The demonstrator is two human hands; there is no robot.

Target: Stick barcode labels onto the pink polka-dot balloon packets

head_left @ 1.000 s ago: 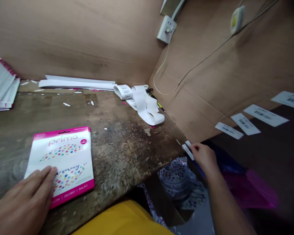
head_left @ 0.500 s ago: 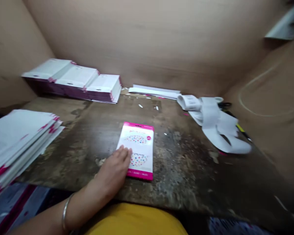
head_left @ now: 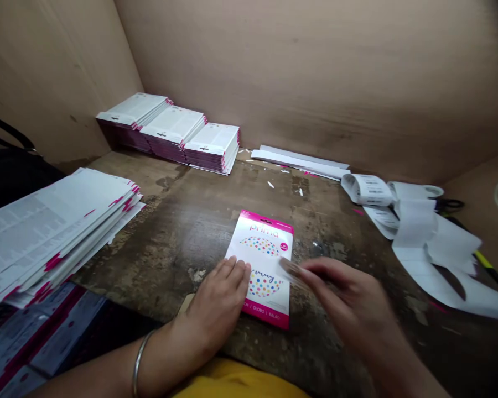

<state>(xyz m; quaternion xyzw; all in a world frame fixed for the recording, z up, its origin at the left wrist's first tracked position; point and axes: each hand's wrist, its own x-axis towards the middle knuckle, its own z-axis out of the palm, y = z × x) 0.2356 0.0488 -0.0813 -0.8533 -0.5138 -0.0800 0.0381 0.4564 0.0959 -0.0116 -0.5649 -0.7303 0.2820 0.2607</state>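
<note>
A flat white and pink balloon packet (head_left: pixel 265 229) with "prima" lettering and a dotted pattern lies on the table before me. My left hand (head_left: pixel 222 301) rests flat on its left side, fingers stretched over the surface. From the right, my right hand (head_left: pixel 344 298) reaches over the packet's right edge, thumb and finger pinched together. Motion smears its fingertips, where a small see-through piece seems to show; its kind is unclear.
Stacks of similar packets (head_left: pixel 213 138) line the back wall; another stack (head_left: pixel 58 215) lies at left. Folded white strips (head_left: pixel 301 160) sit at the back. A curling label roll (head_left: pixel 415 221) lies at right beside black-handled scissors (head_left: pixel 450 204) and a yellow-black tool (head_left: pixel 492 271).
My right hand has come into view and reached the packet, fingers pinched. The view has turned left, so things appear further right. My left hand stays on the packet.
</note>
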